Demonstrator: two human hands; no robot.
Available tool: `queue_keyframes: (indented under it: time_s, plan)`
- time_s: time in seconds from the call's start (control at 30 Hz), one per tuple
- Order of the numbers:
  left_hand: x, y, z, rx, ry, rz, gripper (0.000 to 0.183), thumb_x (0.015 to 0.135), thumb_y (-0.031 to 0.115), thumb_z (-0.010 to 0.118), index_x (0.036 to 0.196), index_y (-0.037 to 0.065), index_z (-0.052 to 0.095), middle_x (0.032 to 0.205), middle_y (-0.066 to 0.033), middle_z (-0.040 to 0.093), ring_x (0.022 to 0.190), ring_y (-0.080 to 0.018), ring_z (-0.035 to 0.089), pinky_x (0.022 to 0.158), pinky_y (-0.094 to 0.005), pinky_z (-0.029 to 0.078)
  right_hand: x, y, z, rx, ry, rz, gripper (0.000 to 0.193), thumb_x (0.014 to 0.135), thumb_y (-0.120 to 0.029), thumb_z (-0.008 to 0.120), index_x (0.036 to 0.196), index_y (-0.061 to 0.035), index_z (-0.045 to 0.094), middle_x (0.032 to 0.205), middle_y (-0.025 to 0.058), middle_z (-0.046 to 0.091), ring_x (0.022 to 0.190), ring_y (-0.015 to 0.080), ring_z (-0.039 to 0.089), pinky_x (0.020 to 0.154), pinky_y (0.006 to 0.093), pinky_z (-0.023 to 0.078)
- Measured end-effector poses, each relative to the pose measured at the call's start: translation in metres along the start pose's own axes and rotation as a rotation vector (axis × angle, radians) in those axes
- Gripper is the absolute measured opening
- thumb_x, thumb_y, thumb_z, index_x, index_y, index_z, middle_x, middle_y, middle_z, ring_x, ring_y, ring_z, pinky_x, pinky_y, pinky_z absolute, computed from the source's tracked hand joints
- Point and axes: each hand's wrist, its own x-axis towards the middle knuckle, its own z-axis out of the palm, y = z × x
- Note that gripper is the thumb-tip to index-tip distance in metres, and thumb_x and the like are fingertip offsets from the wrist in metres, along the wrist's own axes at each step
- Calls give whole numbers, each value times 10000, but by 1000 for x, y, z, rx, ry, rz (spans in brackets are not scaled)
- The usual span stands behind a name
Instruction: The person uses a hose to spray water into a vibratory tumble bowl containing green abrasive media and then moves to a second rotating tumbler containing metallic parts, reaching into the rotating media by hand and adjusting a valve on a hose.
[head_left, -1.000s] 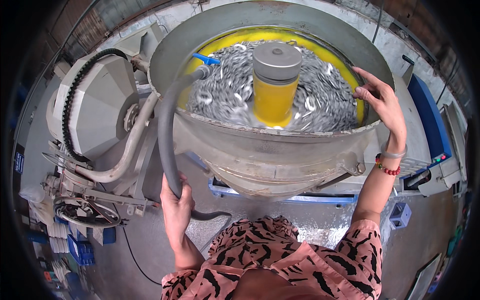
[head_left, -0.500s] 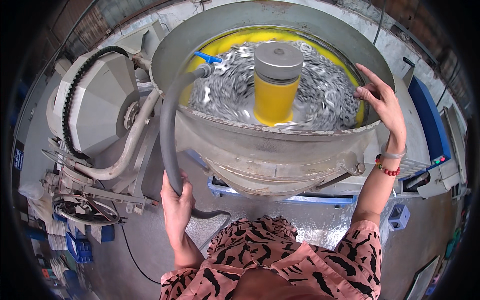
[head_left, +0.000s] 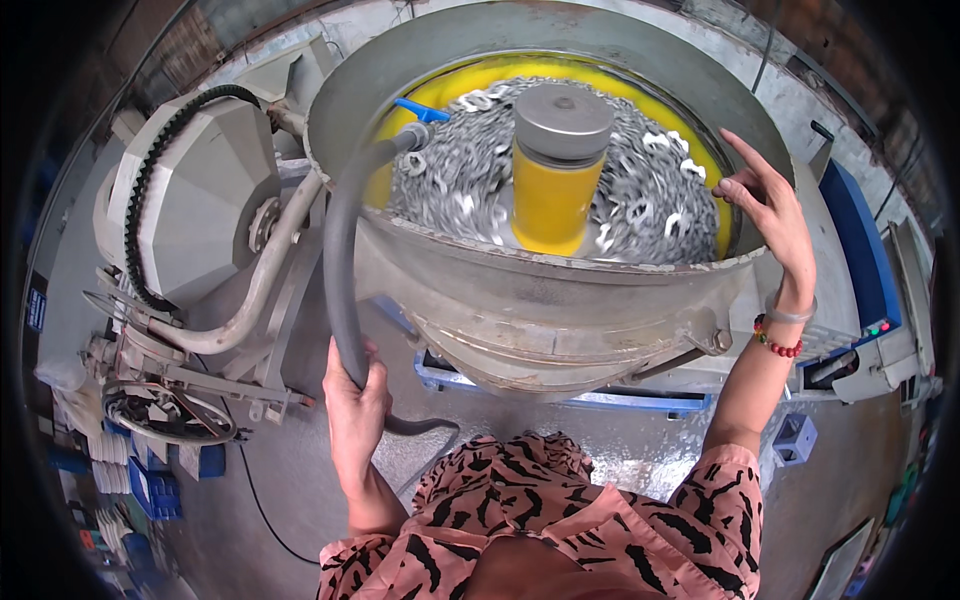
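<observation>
My left hand (head_left: 357, 405) is wrapped round a thick grey hose (head_left: 341, 250), which rises from my grip and bends over the near left rim of a large round metal tub (head_left: 560, 315). At the hose's end, above the tub's contents, is a valve with a blue handle (head_left: 421, 110). Inside, many small grey and whitish pieces (head_left: 650, 190), blurred by motion, surround a yellow column (head_left: 557, 205) with a metal cap (head_left: 563, 120). My right hand (head_left: 770, 205) is over the tub's right edge with fingers apart, holding nothing. Whether it touches the rim I cannot tell.
Left of the tub stands a pale faceted barrel machine (head_left: 205, 200) with a black toothed belt and a bent pipe (head_left: 240, 320). A blue machine panel (head_left: 855, 240) is at the right. A small bluish stool (head_left: 795, 439) and blue bins (head_left: 155, 488) are on the floor.
The loose pieces in the tub have shifted around the column, with whitish ones now showing in other spots. Both hands and the hose keep nearly the same places.
</observation>
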Motion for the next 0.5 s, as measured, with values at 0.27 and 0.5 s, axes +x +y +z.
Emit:
queue_keyframes:
  time_s: [0.27,0.5]
  plan:
    - [0,4,2,47,-2,16,112,845,-11,438,944,38,457,570,25,411,398,-40,384,360,-204,323,-2,1,0,90,5,-4,505,812,-196,625,1288,-133,472,751,46,618,750,77,556,766,243,429]
    - [1,3,0,56,-12,23,111,846,-10,440,945,38,453,564,23,410,393,-42,385,356,-205,324,-1,-2,0,85,-19,9,506,814,-206,623,1290,-131,468,758,53,632,768,82,581,772,247,435]
